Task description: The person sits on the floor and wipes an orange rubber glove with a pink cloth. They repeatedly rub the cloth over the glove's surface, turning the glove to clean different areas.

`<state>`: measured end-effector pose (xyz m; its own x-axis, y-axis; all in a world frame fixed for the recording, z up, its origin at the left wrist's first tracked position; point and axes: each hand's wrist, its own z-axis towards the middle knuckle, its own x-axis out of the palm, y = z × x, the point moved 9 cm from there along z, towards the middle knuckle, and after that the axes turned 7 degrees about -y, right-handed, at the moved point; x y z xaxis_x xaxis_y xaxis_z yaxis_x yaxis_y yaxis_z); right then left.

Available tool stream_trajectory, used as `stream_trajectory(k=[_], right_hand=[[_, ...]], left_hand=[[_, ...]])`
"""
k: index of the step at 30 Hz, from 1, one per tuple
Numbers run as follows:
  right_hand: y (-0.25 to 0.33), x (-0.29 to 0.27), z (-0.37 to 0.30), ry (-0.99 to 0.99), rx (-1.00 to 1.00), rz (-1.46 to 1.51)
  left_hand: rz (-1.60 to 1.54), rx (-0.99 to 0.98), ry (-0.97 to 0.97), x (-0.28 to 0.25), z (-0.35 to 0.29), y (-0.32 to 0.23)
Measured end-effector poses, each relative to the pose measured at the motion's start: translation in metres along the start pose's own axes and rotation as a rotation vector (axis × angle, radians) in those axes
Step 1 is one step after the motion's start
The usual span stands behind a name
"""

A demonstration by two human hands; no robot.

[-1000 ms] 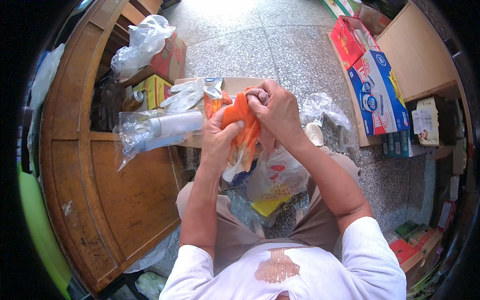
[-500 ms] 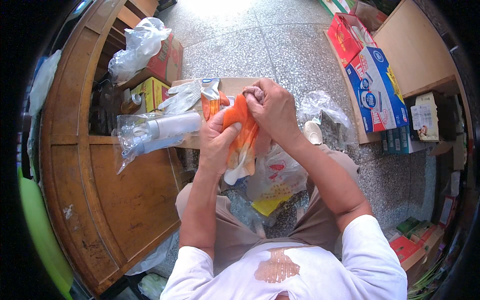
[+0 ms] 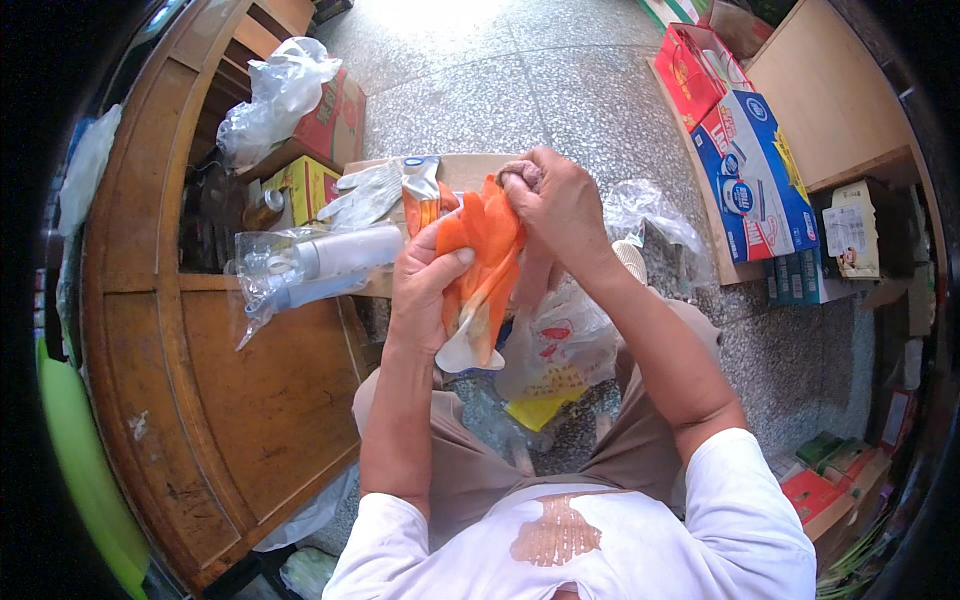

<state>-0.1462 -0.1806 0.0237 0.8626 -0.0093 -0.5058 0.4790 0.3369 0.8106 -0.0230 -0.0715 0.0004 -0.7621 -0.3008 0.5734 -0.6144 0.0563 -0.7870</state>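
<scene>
My left hand (image 3: 422,278) is closed around an orange work glove (image 3: 484,245) with a pale cuff, its thumb pressed on the orange side. The cuff hangs down toward me. My right hand (image 3: 562,207), also closed, pinches a wadded brownish-pink cloth (image 3: 522,174) against the glove's finger end. Just beyond my left hand, another orange and white glove (image 3: 425,192) lies on a low board (image 3: 485,166), beside a white knitted glove (image 3: 362,198). A pale bottle (image 3: 350,250) in clear plastic lies left of my left hand.
A wooden cabinet (image 3: 265,390) runs along the left, with boxes and a clear plastic bag (image 3: 270,95) on it. On the right stand a blue carton (image 3: 755,185) and a red box (image 3: 690,80). Plastic bags (image 3: 560,345) lie between my legs.
The orange glove has opened out and its fingers spread more, with its cuff swung slightly left. My right hand has shifted a little to the right with the cloth.
</scene>
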Motion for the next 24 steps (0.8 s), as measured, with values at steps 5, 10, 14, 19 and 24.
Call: stream_trajectory(k=[5, 10, 14, 19, 24], right_hand=[[-0.008, -0.017, 0.007, -0.094, 0.093, 0.247], [0.041, -0.014, -0.017, -0.001, -0.315, 0.317], [0.044, -0.007, -0.016, 0.001, -0.408, 0.034], [0.026, -0.021, 0.0, -0.033, -0.184, 0.001], [0.027, -0.007, -0.011, 0.09, -0.099, 0.329]], left_hand=[[-0.094, -0.015, -0.013, -0.009, 0.003, -0.005], [-0.104, -0.035, 0.01, -0.015, 0.008, 0.0], [-0.09, -0.031, 0.018, -0.011, 0.007, 0.0], [-0.072, -0.005, -0.038, -0.009, 0.001, -0.007], [-0.015, 0.015, -0.071, -0.02, 0.011, -0.002]])
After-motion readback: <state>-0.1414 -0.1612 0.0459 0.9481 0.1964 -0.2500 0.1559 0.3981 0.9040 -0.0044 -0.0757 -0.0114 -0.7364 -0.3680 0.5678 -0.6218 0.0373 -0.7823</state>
